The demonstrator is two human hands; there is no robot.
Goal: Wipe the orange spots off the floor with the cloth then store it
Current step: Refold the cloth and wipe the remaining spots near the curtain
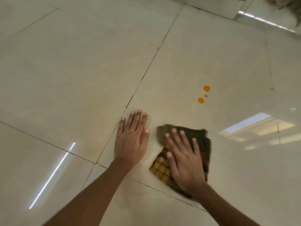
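Right hand [184, 159] pressed flat, fingers spread, on a folded checked cloth [201, 141]: dark green at the far part, yellow-and-brown squares at the near part. No clenched grip there, only palm pressure pinning the cloth to the tiled floor [73, 70]. Left hand [132, 137] laid flat and bare on the floor just beside the cloth, released, grasping nothing, apparently as a brace.

Three orange spots [204, 94] beyond the cloth and a little to its right, apart from it and untouched: one larger at the far end, one tiny in the middle, one medium nearest the cloth. Cloth edges blurred, so probably sliding.

Judged stage: wiping not yet begun on the spots; storing the cloth yet to come, with no storage place in view.

Risks from here: a flat push over wet spots likely to smear orange across the glossy tile rather than lift it, especially toward the grout line left of the cloth, where colour could lodge. Open-palm pressure without a pinch may let the folded layers slip or unfold. Bracing palm on polished tile may skid if weight shifts.
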